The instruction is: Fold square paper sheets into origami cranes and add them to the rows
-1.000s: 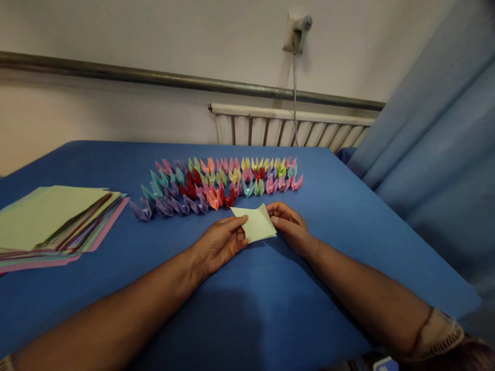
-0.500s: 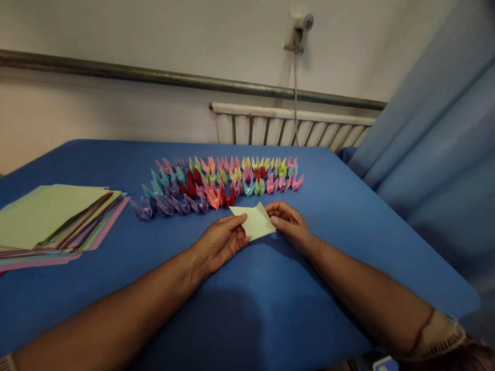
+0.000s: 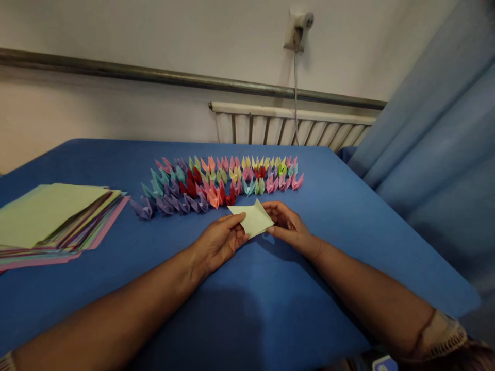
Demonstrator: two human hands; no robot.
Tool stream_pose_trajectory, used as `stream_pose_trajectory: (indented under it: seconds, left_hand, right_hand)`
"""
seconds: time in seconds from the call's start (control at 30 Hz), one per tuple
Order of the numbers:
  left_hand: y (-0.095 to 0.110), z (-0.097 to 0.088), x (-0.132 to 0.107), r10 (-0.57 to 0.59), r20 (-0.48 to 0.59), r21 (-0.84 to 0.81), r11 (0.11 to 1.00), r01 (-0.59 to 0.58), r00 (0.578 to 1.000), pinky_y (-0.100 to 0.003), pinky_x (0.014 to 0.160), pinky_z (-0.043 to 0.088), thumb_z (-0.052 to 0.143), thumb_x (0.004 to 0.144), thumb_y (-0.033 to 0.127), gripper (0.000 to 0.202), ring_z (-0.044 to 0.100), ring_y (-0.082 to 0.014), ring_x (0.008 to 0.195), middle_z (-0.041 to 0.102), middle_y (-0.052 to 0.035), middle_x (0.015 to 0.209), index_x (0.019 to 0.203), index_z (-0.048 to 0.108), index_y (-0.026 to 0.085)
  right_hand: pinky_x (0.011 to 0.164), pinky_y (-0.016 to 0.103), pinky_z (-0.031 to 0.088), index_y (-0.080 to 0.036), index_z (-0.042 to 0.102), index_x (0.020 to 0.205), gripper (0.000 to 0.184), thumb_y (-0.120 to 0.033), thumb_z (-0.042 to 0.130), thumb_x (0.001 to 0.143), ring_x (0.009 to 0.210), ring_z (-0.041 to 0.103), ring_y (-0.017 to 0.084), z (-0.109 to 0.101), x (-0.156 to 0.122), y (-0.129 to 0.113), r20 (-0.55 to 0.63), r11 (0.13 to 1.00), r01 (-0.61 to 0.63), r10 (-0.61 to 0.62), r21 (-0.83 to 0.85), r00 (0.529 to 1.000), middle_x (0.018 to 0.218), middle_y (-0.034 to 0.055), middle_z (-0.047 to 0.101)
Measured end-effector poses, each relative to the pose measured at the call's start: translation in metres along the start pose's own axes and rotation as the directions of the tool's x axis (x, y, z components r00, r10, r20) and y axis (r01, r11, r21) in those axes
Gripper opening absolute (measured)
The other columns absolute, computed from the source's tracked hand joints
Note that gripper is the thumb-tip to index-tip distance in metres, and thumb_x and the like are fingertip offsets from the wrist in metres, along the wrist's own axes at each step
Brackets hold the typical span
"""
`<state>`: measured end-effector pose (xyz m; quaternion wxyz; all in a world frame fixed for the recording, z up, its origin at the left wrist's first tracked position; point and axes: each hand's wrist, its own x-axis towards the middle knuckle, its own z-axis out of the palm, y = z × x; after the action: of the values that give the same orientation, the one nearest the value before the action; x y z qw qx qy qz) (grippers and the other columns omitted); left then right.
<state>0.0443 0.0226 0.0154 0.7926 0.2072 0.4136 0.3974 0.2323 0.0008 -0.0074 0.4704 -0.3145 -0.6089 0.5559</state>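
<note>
A pale yellow-green sheet of origami paper (image 3: 256,219), folded into a small layered shape with a raised point at the top, is held just above the blue table. My left hand (image 3: 228,237) pinches its left side, thumb on top and fingers beneath. At the paper's right edge is my right hand (image 3: 291,226), its thumb at the lower right corner and its fingers curled behind the upper right edge. Just beyond the hands stand rows of folded paper cranes (image 3: 216,193) in purple, teal, red, pink, yellow and green.
A stack of coloured paper sheets (image 3: 54,214) lies on the left of the blue table (image 3: 328,185). Behind the table are a metal rail (image 3: 154,76), a white radiator (image 3: 290,111) and a wall socket with a cord (image 3: 297,31). A blue curtain (image 3: 436,129) hangs on the right.
My right thumb has slid from the paper's right face down to its lower right corner, where the layers now show slightly apart. My left hand keeps its hold.
</note>
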Motion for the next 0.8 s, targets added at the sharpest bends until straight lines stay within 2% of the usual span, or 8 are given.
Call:
stream_pose_trajectory:
  seconds: [0.13, 0.3, 0.5, 0.67, 0.8]
  left_hand:
    - [-0.002, -0.001, -0.002, 0.018, 0.024, 0.052, 0.998, -0.019, 1.0, -0.016, 0.049, 0.056, 0.058, 0.086, 0.007, 0.013, 0.066, -0.0111, 0.055, 0.07, -0.0079, 0.076, 0.099, 0.063, 0.008]
    - [-0.004, 0.001, -0.007, 0.053, 0.019, 0.208, 0.977, -0.056, 0.998, -0.018, 0.051, 0.057, 0.062, 0.086, 0.014, 0.012, 0.067, -0.0123, 0.06, 0.072, -0.0098, 0.081, 0.097, 0.065, 0.009]
    - [-0.01, -0.001, -0.004, 0.188, 0.007, 0.385, 0.906, -0.177, 0.982, -0.017, 0.049, 0.055, 0.066, 0.084, 0.024, 0.015, 0.067, -0.0142, 0.069, 0.071, -0.0116, 0.087, 0.085, 0.064, 0.009]
    - [-0.012, -0.003, -0.003, 0.234, -0.025, 0.437, 0.877, -0.2, 0.972, -0.018, 0.048, 0.055, 0.068, 0.081, 0.029, 0.021, 0.068, -0.016, 0.072, 0.071, -0.0116, 0.086, 0.079, 0.062, 0.009]
    - [-0.011, -0.003, -0.003, 0.219, 0.01, 0.435, 0.878, -0.202, 0.976, -0.018, 0.048, 0.054, 0.067, 0.081, 0.028, 0.02, 0.067, -0.0155, 0.071, 0.071, -0.0119, 0.089, 0.088, 0.065, 0.009]
  right_hand:
    - [0.076, 0.032, 0.048, -0.023, 0.051, 0.119, 0.045, -0.037, 0.068, 0.08, 0.087, 0.058, 0.017, 0.0, 0.001, 0.004, -0.046, 0.997, 0.057, -0.059, -0.05, 0.997, 0.109, 0.0065, 0.056]
    - [0.075, 0.033, 0.049, -0.024, 0.046, 0.123, 0.048, -0.036, 0.066, 0.081, 0.086, 0.059, 0.018, -0.001, 0.0, 0.006, -0.093, 0.979, 0.083, -0.102, -0.187, 0.99, 0.116, 0.0083, 0.055]
    - [0.082, 0.038, 0.05, -0.024, 0.042, 0.127, 0.049, -0.028, 0.063, 0.082, 0.094, 0.061, 0.02, 0.0, -0.001, 0.006, -0.129, 0.937, 0.11, -0.16, -0.331, 0.979, 0.125, 0.0106, 0.054]
    - [0.085, 0.039, 0.05, -0.023, 0.044, 0.13, 0.049, -0.024, 0.059, 0.083, 0.098, 0.059, 0.021, 0.001, -0.004, 0.001, -0.176, 0.885, 0.137, -0.236, -0.445, 0.956, 0.115, 0.0098, 0.058]
    - [0.087, 0.038, 0.05, -0.023, 0.047, 0.128, 0.049, -0.017, 0.058, 0.081, 0.096, 0.059, 0.02, 0.003, -0.004, 0.002, -0.166, 0.854, 0.162, -0.276, -0.494, 0.947, 0.112, 0.0079, 0.058]
